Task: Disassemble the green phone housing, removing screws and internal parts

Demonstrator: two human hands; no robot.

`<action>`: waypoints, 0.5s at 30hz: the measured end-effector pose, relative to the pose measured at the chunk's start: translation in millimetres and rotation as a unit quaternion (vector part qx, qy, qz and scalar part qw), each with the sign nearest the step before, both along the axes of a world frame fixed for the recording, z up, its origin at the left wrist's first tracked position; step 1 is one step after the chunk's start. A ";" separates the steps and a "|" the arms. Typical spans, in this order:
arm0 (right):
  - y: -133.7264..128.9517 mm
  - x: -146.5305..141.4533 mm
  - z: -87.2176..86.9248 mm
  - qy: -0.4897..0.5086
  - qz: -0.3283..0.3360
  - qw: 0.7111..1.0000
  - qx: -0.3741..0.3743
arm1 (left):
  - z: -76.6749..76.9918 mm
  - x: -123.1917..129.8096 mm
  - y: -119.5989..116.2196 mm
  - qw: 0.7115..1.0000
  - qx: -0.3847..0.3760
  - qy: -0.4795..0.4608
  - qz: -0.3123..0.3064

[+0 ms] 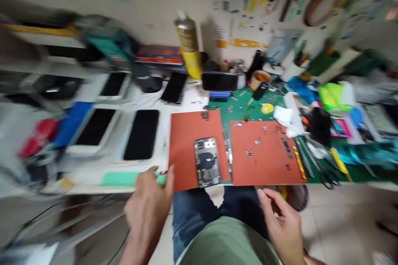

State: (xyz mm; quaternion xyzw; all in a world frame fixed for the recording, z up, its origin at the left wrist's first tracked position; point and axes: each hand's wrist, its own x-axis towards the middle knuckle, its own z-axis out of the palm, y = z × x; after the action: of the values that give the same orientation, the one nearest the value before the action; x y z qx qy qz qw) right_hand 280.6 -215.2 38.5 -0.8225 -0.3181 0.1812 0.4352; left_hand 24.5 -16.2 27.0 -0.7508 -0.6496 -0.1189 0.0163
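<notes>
Left grip point(148, 211) is seen with thumb and fingers drawn together at the near corner of the left orange silicone mat point(192, 132), by a tiny pinkish bit point(163, 172), though whether that's clamped can't be told through the blur. Right grip point(281, 225) is held apart with nothing in it, just off the near edge of the mats. The opened phone housing point(207, 162) is sat on the left mat close to its near edge, long axis pointing roughly away from the person, slightly tilted. Internals are left inside, a round dark piece included, while screws and small parts have been laid out on the second orange mat point(264, 153). Black phone screens point(141, 134) are lined up on the table point(87, 186) to the left.
</notes>
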 end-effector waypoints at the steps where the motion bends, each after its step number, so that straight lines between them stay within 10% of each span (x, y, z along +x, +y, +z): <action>1: -2.9 -1.0 -6.4 -0.002 0.006 1.000 -0.002 | 1.0 6.3 -0.1 1.000 0.009 0.022 0.013; 6: -8.3 -10.5 -20.6 0.019 -0.010 0.999 -0.025 | -7.1 13.3 3.7 0.998 0.001 0.058 0.021; 15: 14.7 -15.9 3.1 -0.083 0.125 0.987 0.055 | -4.9 11.1 16.7 1.000 0.012 -0.011 0.018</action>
State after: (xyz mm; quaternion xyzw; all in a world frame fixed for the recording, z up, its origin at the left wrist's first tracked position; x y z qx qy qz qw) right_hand 264.6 -200.6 41.6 -0.7631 -0.4629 0.1478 0.4262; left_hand 35.6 0.4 22.1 -0.7373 -0.6617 -0.1348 0.0199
